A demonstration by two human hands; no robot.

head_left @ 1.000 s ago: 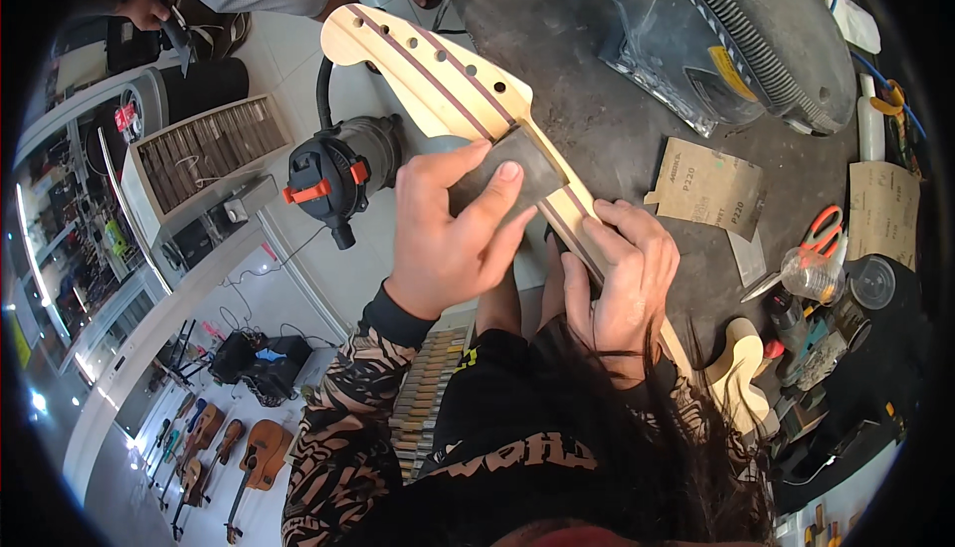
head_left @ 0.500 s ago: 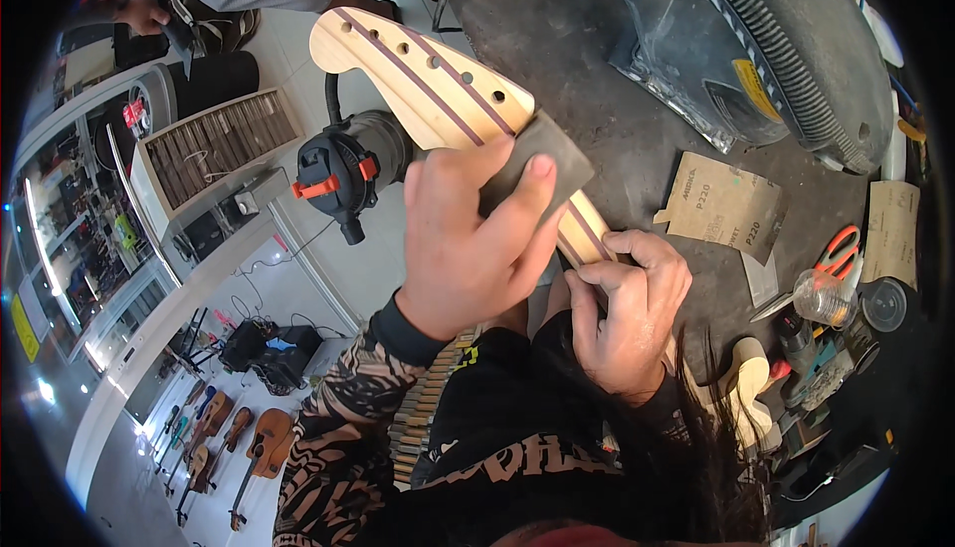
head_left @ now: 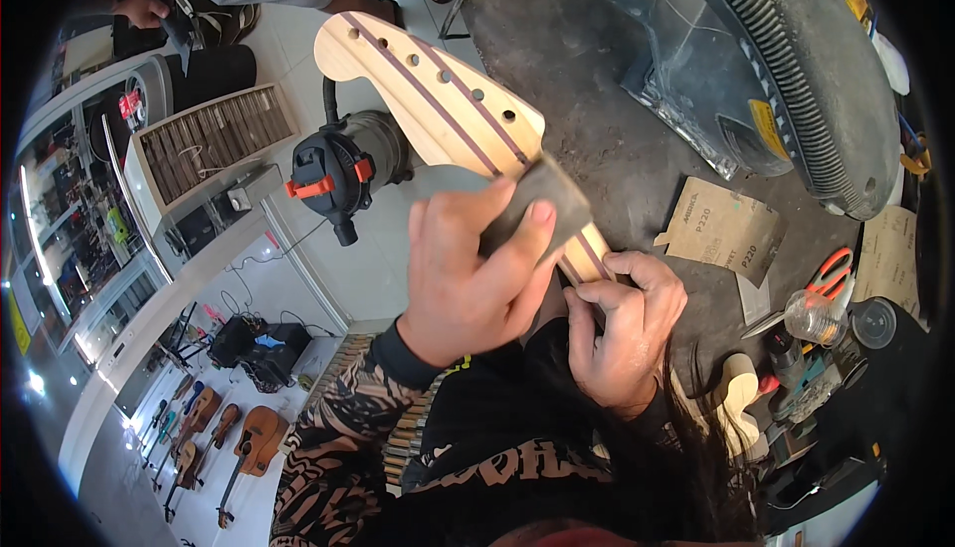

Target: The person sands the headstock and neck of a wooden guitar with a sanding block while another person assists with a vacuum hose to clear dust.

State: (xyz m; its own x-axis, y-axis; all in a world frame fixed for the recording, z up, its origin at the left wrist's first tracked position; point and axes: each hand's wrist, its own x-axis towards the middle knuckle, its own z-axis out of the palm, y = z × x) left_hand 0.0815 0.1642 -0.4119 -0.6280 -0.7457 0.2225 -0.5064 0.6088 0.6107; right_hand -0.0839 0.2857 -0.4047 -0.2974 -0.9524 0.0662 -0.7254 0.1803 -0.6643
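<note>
A pale wooden guitar neck [head_left: 403, 99] with dark lengthwise stripes and a row of round holes in its headstock runs from the upper left toward my body. My left hand [head_left: 468, 273] grips a grey sanding block [head_left: 545, 211], pressing it on the neck just below the headstock. Closer to me, my right hand [head_left: 629, 333] is wrapped around the neck, thumb and fingers on either side. The neck's lower end is hidden behind this hand and my hair.
On the dark table [head_left: 587, 70] lie brown sandpaper sheets [head_left: 721, 227], orange-handled scissors [head_left: 831, 271] and a clear plastic cup [head_left: 816, 316]. A large grey machine [head_left: 796, 50] stands far right. A canister vacuum [head_left: 343, 164] is on the floor at left. Another person's hand [head_left: 144, 8] shows upper left.
My left hand has drawn the sanding block a little down the neck, away from the headstock. My right hand keeps its grip. The whole view has shifted slightly.
</note>
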